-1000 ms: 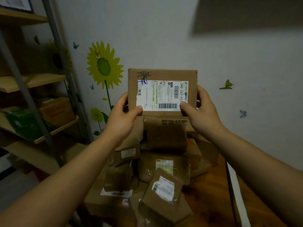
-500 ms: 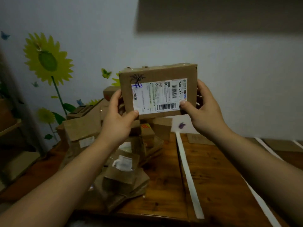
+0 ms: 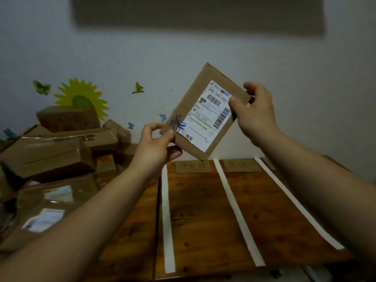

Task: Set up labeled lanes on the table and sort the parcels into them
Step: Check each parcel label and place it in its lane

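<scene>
A flat cardboard parcel (image 3: 203,112) with a white shipping label and handwriting hangs tilted in the air above the far end of the wooden table (image 3: 199,210). My left hand (image 3: 156,145) pinches its lower left corner. My right hand (image 3: 254,112) grips its upper right edge, thumb on the label. Below, three white tape strips (image 3: 238,212) run front to back and mark lanes. Two cardboard lane labels (image 3: 192,166) lie at the far ends of the lanes against the wall; their writing is too dim to read.
A heap of unsorted cardboard parcels (image 3: 55,157) covers the table's left side, several with white labels. The white wall behind carries sunflower and butterfly stickers (image 3: 81,96). The table's front edge runs along the bottom of the view.
The view has swung right, from the parcel heap to the taped lanes. The parcel has moved right and rotated from level to tilted, still held by both hands.
</scene>
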